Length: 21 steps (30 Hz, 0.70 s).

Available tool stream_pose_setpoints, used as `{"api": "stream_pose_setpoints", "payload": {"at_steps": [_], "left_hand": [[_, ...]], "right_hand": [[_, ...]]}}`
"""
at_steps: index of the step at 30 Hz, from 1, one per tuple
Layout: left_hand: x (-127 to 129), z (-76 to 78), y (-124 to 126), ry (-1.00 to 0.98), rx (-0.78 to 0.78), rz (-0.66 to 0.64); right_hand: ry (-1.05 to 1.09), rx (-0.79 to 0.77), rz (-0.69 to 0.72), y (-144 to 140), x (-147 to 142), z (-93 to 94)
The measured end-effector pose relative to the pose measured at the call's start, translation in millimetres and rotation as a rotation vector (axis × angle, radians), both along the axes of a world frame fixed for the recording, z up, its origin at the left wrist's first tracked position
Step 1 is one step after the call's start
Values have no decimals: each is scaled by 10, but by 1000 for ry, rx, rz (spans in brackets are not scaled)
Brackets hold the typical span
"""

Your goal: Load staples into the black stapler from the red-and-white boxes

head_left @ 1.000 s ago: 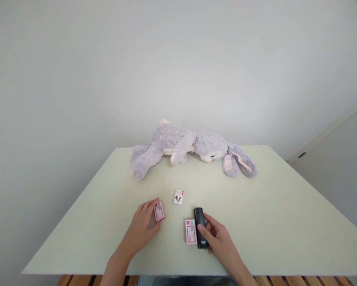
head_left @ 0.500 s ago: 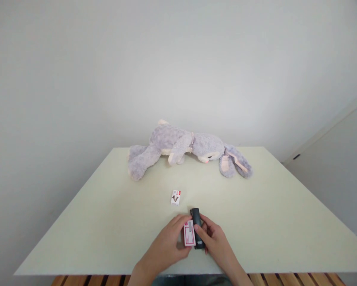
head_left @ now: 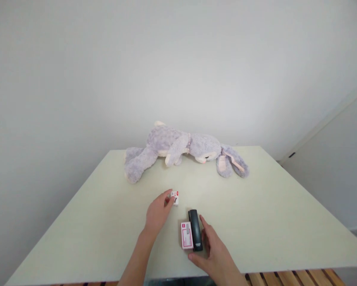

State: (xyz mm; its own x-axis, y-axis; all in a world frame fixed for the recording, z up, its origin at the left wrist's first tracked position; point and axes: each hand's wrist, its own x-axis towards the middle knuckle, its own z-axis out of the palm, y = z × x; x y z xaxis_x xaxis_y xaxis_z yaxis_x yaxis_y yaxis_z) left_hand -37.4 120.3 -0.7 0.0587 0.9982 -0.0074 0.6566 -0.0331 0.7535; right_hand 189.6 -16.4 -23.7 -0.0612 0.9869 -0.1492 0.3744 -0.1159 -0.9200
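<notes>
My left hand (head_left: pixel 157 211) reaches forward over the pale green table (head_left: pixel 270 214). Its thumb and fingertips touch the left side of a small white box (head_left: pixel 175 197), which rests on the table. My right hand (head_left: pixel 213 251) lies near the front edge with its fingers apart and holds nothing. It lies just right of a black stapler (head_left: pixel 195 229). A pink and white box (head_left: pixel 187 235) lies flat against the stapler's left side.
A grey plush rabbit (head_left: pixel 178 149) lies on its side across the far end of the table, against a white wall. Wooden slats (head_left: pixel 300 277) show below the table's front edge. A white cabinet (head_left: pixel 330 167) stands at the right.
My left hand carried a small pink box to the pink and white box by the stapler, let go, then reached forward to the small white box. My right hand loosened off the stapler.
</notes>
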Motion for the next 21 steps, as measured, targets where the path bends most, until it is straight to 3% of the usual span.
{"api": "stream_pose_setpoints", "payload": {"at_steps": [8,12,15,21], "left_hand": [[261,-11,-331,-45,-81,-113],[229,39,-548,-112,-126,-91],[179,58,-704,-292,-242,-145],[328,-73,-822,-461,-287,-205]], "right_hand": [[-215,78,46,73,-92,34],[-200,74,67,101,-82,49],[-135,75,92,129,-83,115],[-45,60,127,217,92,291]]}}
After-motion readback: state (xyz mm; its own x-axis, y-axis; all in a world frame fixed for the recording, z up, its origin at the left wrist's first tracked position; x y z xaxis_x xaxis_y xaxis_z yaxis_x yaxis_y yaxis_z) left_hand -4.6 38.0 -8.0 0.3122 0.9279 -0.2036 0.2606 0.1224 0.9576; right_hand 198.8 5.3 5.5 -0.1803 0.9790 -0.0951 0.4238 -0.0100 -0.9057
